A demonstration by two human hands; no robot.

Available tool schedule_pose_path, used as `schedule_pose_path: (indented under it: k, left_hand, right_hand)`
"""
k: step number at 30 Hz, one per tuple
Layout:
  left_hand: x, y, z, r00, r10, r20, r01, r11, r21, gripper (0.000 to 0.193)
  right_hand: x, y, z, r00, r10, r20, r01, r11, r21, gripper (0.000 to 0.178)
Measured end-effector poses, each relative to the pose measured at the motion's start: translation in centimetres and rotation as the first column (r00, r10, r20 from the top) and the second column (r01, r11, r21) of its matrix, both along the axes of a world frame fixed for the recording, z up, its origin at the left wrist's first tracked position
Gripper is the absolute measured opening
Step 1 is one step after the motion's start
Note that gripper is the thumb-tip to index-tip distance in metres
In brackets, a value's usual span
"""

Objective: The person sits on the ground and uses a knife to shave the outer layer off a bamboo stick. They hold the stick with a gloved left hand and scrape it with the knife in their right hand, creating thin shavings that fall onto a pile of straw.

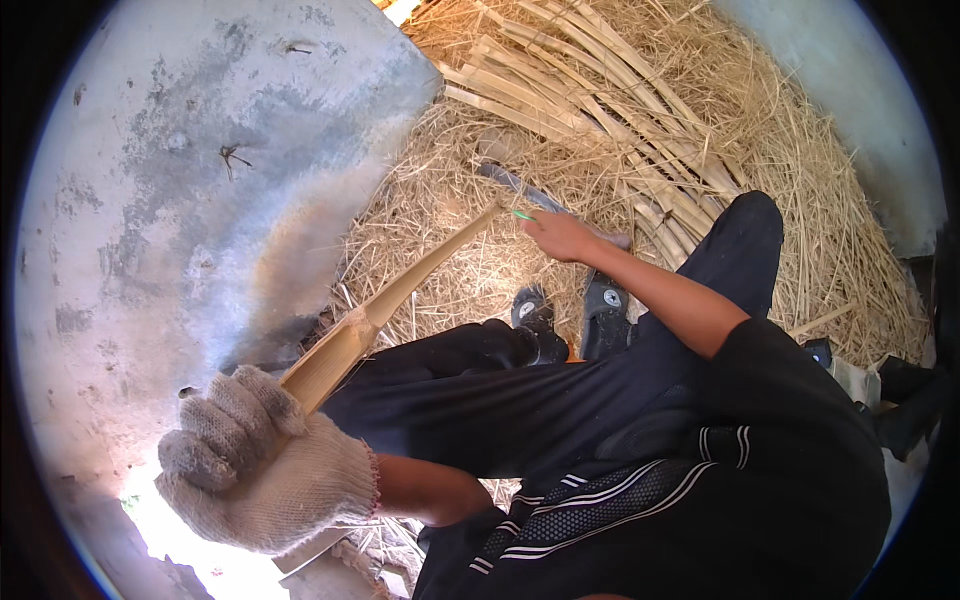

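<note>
My left hand (262, 455), in a knitted white glove, is closed around the thick end of a split bamboo strip (402, 285). The strip slants away to the upper right, narrowing past a node. Near its far tip my bare right hand (563, 237) is closed, with a small green thing (523, 215) at its fingertips, too small to name. A dark, curved blade-like tool (520, 186) passes behind the right hand, and a brownish end shows on the other side. Whether that hand touches the tool cannot be made out.
Long split bamboo strips (600, 90) lie in a pile at the top, over a thick bed of pale shavings (790, 190). A stained grey wall (180, 190) rises on the left. My dark shoes (605, 310) rest among the shavings, legs bent.
</note>
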State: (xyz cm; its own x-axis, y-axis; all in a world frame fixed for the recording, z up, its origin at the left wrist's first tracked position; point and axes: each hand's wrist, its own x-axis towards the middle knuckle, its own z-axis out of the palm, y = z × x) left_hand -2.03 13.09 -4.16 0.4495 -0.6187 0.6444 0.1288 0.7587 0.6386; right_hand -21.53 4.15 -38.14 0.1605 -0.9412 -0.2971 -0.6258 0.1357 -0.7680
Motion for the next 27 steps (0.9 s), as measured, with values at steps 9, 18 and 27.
schedule_pose_path:
  k: [9,18,27]
  left_hand:
    - [0.1,0.1,0.0,0.992,-0.124,0.013,0.124,0.992,-0.011,0.033]
    - [1.0,0.2,0.4,0.996,0.003,-0.092,0.004,0.998,0.067,0.031]
    - [2.1,0.2,0.7,0.984,0.126,-0.122,-0.111,0.986,0.123,0.029]
  right_hand:
    - [7.2,3.7,7.7,0.980,0.015,0.198,0.026,0.978,-0.207,0.043]
    - [9.2,3.4,7.0,0.991,0.025,0.135,-0.006,0.990,-0.138,0.044]
    - [10.7,1.6,2.1,1.000,-0.017,0.016,0.021,0.957,-0.289,0.044]
